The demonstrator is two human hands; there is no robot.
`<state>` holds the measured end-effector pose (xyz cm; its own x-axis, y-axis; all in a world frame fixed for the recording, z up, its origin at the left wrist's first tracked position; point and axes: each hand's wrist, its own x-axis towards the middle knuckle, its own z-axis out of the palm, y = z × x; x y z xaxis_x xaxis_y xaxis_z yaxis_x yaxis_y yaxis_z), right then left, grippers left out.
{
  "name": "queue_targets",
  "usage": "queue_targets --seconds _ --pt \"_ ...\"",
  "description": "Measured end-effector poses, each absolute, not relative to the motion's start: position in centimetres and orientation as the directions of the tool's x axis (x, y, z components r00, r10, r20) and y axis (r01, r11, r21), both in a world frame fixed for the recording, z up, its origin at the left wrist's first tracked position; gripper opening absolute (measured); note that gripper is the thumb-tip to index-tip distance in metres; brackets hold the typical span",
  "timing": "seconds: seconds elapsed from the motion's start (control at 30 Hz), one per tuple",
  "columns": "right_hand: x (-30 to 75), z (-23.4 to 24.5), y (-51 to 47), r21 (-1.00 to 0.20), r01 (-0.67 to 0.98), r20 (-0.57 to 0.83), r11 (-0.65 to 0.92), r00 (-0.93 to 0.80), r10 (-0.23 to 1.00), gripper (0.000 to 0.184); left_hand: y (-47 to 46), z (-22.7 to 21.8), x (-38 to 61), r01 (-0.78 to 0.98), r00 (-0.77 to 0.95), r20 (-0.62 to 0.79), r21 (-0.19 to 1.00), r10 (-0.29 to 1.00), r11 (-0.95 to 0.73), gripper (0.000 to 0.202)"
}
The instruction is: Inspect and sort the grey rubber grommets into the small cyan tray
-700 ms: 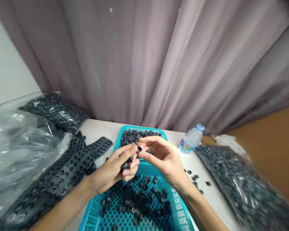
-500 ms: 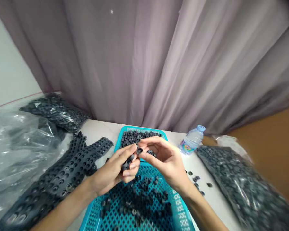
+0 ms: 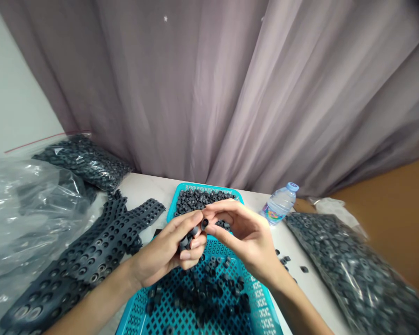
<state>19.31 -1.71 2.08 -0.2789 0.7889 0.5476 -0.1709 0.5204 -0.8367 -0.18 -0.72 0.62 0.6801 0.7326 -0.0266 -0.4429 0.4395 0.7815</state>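
Several small black rubber caps (image 3: 185, 243) are held in the curled fingers of my left hand (image 3: 171, 244). Between the fingertips of both hands is one more black cap (image 3: 205, 224), its hollow end facing up toward me. My right hand (image 3: 249, 232) pinches at this cap with thumb and fingers, the palm arched. Both hands hang above the near turquoise basket (image 3: 265, 298), where many loose black caps (image 3: 209, 288) lie scattered. Just behind the hands stands a second turquoise basket (image 3: 209, 186), heaped with similar black pieces (image 3: 192, 200).
Perforated black rubber sheets (image 3: 91, 251) lie left, beside clear plastic (image 3: 31, 218) and a filled bag (image 3: 87, 158). A water bottle (image 3: 280, 204) stands right of the far basket. Loose pieces (image 3: 304, 269) and a large filled bag (image 3: 356, 260) lie at right, before a grey curtain (image 3: 209, 93).
The cap between my fingertips has turned slightly, its opening showing at a different angle. Both hands keep nearly the same place and grip; the whole view has shifted a little.
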Motion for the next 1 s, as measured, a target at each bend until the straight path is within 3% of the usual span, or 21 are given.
queue_targets --seconds 1.0 --pt "19.08 2.45 -2.15 -0.856 -0.199 0.514 0.478 -0.229 0.826 0.032 -1.18 0.68 -0.08 -0.452 0.694 -0.053 0.743 0.718 0.493 0.030"
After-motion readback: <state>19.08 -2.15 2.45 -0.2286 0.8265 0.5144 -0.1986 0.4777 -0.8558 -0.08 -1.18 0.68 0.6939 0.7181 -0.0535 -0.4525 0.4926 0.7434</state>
